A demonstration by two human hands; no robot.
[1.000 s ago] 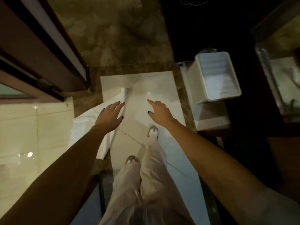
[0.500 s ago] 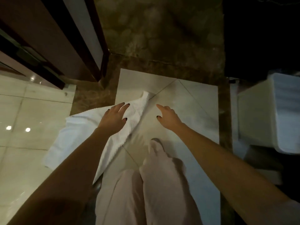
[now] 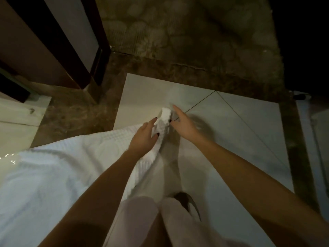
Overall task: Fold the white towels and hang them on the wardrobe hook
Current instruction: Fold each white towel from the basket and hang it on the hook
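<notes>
Tile floor [image 3: 231, 132]; left hand [image 3: 143, 138] grips white towel [image 3: 71, 166] corner, right hand [image 3: 183, 124] touching.

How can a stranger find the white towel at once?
Start at the pale floor tiles beside the dark doorframe. The white towel spreads from lower left to a corner the left hand grips. Only it has a waffle weave; the tiles are smooth.

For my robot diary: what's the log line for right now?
left hand: pinches white towel corner | right hand: touching corner, grip unclear | towel: unfolded
</notes>
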